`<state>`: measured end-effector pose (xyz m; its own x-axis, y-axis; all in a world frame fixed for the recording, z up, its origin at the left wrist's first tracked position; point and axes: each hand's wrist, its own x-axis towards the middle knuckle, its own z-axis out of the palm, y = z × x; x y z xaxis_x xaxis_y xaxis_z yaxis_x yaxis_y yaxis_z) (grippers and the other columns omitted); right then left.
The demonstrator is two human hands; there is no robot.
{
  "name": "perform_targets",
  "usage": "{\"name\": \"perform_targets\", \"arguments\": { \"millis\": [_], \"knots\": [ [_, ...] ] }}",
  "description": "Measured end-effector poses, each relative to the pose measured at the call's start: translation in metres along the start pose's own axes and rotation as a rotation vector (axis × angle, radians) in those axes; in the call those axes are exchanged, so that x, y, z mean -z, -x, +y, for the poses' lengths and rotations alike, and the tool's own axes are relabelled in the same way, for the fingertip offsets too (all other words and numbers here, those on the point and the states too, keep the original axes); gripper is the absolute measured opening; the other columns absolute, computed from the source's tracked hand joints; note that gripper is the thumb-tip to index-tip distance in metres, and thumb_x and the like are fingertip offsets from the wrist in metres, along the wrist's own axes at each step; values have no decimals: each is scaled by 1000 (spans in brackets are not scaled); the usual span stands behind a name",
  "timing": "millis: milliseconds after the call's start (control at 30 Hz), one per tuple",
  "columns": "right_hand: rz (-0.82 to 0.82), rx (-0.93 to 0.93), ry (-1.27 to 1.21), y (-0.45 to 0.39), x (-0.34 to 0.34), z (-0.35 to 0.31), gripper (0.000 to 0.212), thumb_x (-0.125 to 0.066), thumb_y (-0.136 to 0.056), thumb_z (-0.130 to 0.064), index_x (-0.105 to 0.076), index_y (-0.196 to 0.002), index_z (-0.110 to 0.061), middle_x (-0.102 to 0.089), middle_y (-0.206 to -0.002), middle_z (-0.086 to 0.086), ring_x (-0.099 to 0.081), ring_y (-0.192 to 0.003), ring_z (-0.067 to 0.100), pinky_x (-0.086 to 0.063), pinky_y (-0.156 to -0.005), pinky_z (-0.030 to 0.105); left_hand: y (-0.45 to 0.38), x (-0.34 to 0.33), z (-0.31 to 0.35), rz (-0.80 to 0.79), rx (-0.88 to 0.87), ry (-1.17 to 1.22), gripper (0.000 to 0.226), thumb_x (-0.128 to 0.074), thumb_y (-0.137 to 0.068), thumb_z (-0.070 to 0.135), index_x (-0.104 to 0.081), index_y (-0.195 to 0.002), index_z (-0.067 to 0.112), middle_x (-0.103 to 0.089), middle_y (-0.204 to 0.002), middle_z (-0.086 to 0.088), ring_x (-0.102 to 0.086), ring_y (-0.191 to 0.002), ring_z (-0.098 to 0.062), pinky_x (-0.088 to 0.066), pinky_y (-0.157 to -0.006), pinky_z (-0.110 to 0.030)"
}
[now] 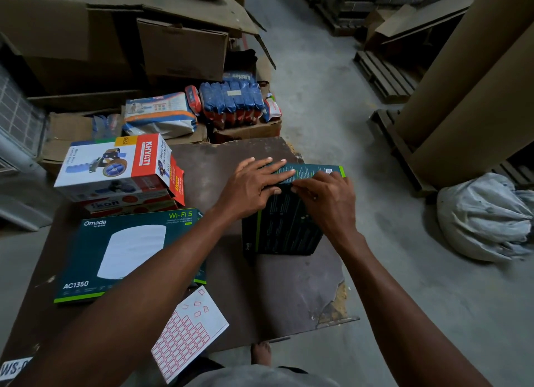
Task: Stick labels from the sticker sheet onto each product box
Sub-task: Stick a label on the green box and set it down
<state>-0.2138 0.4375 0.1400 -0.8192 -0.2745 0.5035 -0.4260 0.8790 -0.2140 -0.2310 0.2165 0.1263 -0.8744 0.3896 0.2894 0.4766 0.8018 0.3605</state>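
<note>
A dark Omada product box (284, 227) stands tilted on the brown board, back face toward me. My left hand (254, 184) lies flat on its upper left edge, fingers spread. My right hand (326, 199) presses its fingertips on the box's top face near the left fingertips; a label under them cannot be made out. The sticker sheet (187, 331), white with red-bordered labels, lies near the board's front edge under my left forearm. A second Omada Wi-Fi 5 box (95, 259) lies flat at the left. A white and red Khyati box (115, 167) sits on an Ikon box (130, 206) behind it.
The brown board (277, 294) has a chipped right edge. Packs of goods (231, 100) and cardboard cartons (182, 48) stand behind it. A grey sack (485, 216) lies on the concrete floor at the right, near wooden pallets (384, 74). My bare foot (261, 353) shows at the board's front.
</note>
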Motion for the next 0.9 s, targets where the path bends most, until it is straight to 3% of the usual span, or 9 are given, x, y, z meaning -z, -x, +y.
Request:
{"name": "perform_targets", "arguments": {
  "millis": [200,333,633,767,900],
  "knots": [
    [34,-46,50,2,2,4,17,-70,-91,-49,-77,-105,-41,-69,-92,-11,-52,-85,19,-35,-73,37,-1,0,1,-2,5,7,54,-60,-97,33,-43,-147,47,-38,-158,15,-33,-148,-16,-19,-120,-44],
    [37,-93,4,3,0,3,18,-77,-86,-41,-77,-104,-38,-71,-92,-11,-51,-85,18,-24,-73,32,-2,1,1,4,12,10,55,-61,-97,32,-44,-147,46,-39,-158,14,-34,-147,-16,-19,-120,-44],
    [1,-20,26,-5,-7,-12,17,-79,-84,-24,-76,-101,-27,-69,-91,-5,-50,-84,21,-32,-72,36,-5,-1,-3,-1,10,-3,54,-57,-98,34,-42,-148,47,-37,-159,14,-32,-148,-16,-19,-120,-45],
    [-68,-49,-85,-13,0,-2,26,-79,-82,-40,-73,-106,-30,-63,-122,-2,-51,-111,24,-40,-87,39,-4,-4,-5,4,-11,-5,56,-60,-97,34,-42,-149,45,-39,-159,13,-33,-148,-16,-20,-120,-46],
    [-321,-148,-131,-21,-2,2,69,-75,-86,-45,-45,-146,-30,-53,-147,8,-43,-140,36,-28,-113,51,-3,-8,-6,72,-22,17,59,-64,-94,32,-46,-149,34,-44,-156,11,-38,-146,-18,-25,-120,-48]
  ]
}}
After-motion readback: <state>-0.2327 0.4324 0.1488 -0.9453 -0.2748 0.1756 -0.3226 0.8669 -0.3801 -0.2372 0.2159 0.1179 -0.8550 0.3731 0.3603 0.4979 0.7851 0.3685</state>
